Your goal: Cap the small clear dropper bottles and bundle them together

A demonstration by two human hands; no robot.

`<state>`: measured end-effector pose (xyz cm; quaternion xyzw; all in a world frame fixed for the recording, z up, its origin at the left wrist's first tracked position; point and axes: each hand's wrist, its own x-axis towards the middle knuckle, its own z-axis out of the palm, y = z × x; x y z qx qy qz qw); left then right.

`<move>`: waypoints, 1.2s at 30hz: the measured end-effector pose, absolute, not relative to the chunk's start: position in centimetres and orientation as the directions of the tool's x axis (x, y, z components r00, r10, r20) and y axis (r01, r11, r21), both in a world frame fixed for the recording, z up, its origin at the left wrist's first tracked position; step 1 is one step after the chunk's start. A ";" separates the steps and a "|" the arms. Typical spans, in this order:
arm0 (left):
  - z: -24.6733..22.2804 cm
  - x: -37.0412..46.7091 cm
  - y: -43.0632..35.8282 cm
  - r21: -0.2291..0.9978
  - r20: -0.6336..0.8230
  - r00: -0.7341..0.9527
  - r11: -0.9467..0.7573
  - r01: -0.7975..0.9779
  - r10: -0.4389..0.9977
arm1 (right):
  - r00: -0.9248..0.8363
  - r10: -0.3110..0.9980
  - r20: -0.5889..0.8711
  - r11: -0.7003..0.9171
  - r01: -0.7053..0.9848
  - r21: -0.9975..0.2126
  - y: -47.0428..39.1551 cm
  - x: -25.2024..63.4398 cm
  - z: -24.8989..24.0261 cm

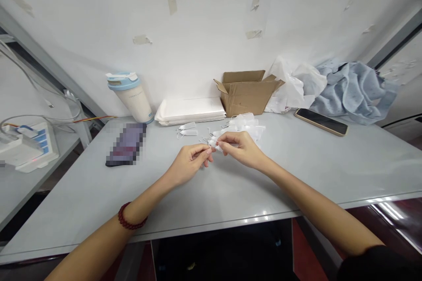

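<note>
My left hand point(191, 161) and my right hand point(242, 148) meet above the middle of the table, fingertips pinched close together. Between them is a thin white string point(212, 145), gripped from both sides; its ends are too small to make out. Just behind my fingers lies a loose pile of small translucent plastic bottles point(245, 119) with white caps and thin strings. My right hand covers part of that pile. To the left of it, two similar bottles point(189, 132) lie side by side, apart from my hands.
Along the wall stand a blue-lidded cup point(133, 101), a stack of white sheets point(191, 109), an open cardboard box point(247, 99), white plastic bags point(290, 85) and a light-blue cloth point(356, 90). One phone point(323, 122) lies right; a dark blurred-out object point(127, 145) lies left.
</note>
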<state>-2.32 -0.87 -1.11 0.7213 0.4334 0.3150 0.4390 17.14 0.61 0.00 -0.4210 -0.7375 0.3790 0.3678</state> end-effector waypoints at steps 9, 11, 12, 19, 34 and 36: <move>-1.0 -2.1 -1.0 0.906 0.086 0.419 -0.246 0.345 0.904 | -0.379 0.896 0.231 0.371 0.355 -0.858 0.5 17.1 0.2; -1.1 -2.1 -1.0 0.902 0.091 0.415 -0.252 0.352 0.905 | -0.385 0.893 0.234 0.379 0.363 -0.851 0.6 17.1 0.2; -1.1 -2.1 -1.0 0.897 0.095 0.414 -0.258 0.358 0.905 | -0.390 0.890 0.235 0.384 0.367 -0.847 0.6 17.1 0.2; -1.3 -2.1 -1.1 0.817 0.148 0.437 -0.358 0.451 0.887 | -0.428 0.880 0.206 0.393 0.415 -0.820 0.7 17.2 0.1; -1.7 -2.2 -1.5 0.745 0.091 0.549 -0.423 0.517 0.831 | -0.486 0.855 0.180 0.409 0.420 -0.810 0.8 17.0 -0.9; -1.7 -2.2 -1.5 0.762 0.070 0.549 -0.400 0.509 0.833 | -0.483 0.857 0.179 0.404 0.416 -0.815 0.7 16.9 -1.0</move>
